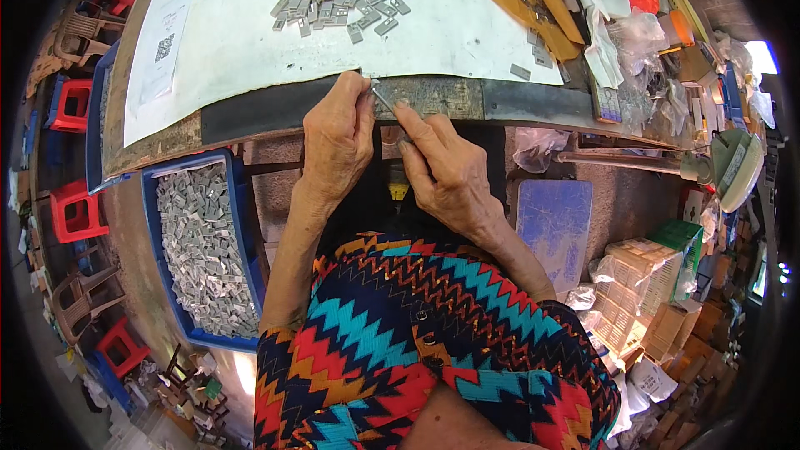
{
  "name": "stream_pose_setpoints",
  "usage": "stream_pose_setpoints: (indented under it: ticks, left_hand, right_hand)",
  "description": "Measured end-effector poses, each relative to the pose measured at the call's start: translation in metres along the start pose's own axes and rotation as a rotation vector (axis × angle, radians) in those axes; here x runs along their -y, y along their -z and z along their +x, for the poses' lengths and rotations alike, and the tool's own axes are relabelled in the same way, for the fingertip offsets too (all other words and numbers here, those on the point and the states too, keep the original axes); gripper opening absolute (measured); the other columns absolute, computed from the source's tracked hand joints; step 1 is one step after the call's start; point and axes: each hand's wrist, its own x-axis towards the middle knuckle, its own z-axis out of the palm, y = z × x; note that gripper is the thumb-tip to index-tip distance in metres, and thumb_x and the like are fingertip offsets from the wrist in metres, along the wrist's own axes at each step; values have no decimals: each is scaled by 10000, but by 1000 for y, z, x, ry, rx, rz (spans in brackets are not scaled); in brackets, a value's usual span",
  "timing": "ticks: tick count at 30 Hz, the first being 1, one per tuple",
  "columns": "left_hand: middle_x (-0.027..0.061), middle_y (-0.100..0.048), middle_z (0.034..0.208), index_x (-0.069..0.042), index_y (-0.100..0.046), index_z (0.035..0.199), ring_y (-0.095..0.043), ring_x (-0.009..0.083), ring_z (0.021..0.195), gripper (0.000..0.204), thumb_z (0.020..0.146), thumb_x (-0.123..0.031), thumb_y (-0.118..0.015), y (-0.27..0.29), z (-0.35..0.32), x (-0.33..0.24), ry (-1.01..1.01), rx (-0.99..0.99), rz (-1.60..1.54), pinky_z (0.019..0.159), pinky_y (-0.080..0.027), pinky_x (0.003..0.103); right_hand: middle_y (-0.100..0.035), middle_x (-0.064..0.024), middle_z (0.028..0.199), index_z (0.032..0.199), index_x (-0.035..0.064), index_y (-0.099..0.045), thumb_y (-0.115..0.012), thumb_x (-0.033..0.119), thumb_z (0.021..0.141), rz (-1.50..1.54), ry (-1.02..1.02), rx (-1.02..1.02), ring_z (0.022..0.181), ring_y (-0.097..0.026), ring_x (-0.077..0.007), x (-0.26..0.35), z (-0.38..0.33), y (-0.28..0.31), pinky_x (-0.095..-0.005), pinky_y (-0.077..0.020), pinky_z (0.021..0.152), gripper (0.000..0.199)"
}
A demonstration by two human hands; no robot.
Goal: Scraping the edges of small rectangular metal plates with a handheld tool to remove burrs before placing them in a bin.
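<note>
Left hand (337, 137): raised, fingers curled, tips pinched.
Right hand (446, 171): raised beside it, forefinger extended, fingertips meeting left's.

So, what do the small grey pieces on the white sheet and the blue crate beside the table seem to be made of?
The small grey pieces look like metal: flat, dull silver-grey, with pale glints on some edges. Cast or stamped, I cannot tell. The blue crate looks like moulded plastic: even colour, smooth thick rim with a slight sheen. It holds many similar grey pieces.
</note>
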Motion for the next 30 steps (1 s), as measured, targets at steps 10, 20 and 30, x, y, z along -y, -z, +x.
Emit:
stream_pose_setpoints:
  ticks: [10,20,30]
  left_hand:
    - [134,-457,642,-7,-469,846,-497,256,534,76,801,28,-519,-2,-5,5,22,-52,-83,503,-397,304]
    - [131,-571,756,-41,-512,1008,-553,207,610,163,845,-30,-500,36,-26,14,210,-48,-42,559,-437,298]
    - [151,-595,979,-37,-516,1077,-591,282,893,239,846,-14,-459,220,-164,129,535,-162,806,755,-460,345]
  right_hand:
    - [-620,-119,870,1075,-10,-579,-550,-11,796,374,-53,7,682,-566,-141,-3,4,0,-234,-451,612,281]
    - [-609,-126,888,1098,23,-567,-571,19,790,355,-30,239,724,-571,-178,7,13,-6,-268,-454,658,308]
    - [-599,-159,865,1092,-13,-531,-567,58,798,448,-99,261,695,-591,-248,-13,-2,-4,-321,-465,623,304]
